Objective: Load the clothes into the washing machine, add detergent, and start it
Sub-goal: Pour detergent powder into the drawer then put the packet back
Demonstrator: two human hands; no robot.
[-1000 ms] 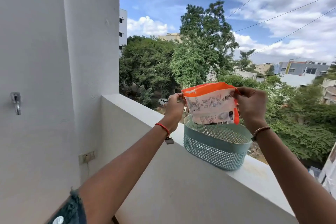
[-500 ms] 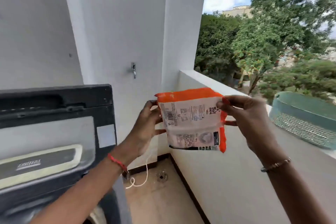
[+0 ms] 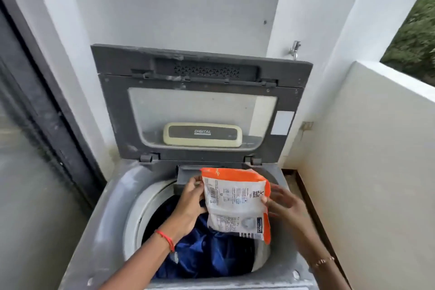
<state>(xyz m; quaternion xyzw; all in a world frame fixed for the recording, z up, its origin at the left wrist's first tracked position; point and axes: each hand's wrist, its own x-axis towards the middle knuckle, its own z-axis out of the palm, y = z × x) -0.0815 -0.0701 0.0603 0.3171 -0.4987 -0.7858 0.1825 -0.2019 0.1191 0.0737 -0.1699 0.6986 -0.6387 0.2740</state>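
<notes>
A grey top-loading washing machine (image 3: 110, 214) stands below me with its lid (image 3: 200, 106) raised against the wall. Blue clothes (image 3: 207, 249) lie in the drum. Over the drum I hold an orange and white detergent pouch (image 3: 235, 205). My left hand (image 3: 190, 200) grips its left edge near the top. My right hand (image 3: 282, 202) is at its right edge, blurred, with fingers spread against the pouch.
A tap (image 3: 294, 49) sticks out of the white wall behind the lid's right corner. A white balcony parapet (image 3: 376, 148) runs along the right. A dark door frame (image 3: 47, 110) stands on the left. Floor shows between machine and parapet.
My view swung left and down from the balcony ledge and basket to the washing machine. Both hands carried the pouch over the open drum. My right hand's pinch on the top corner loosened.
</notes>
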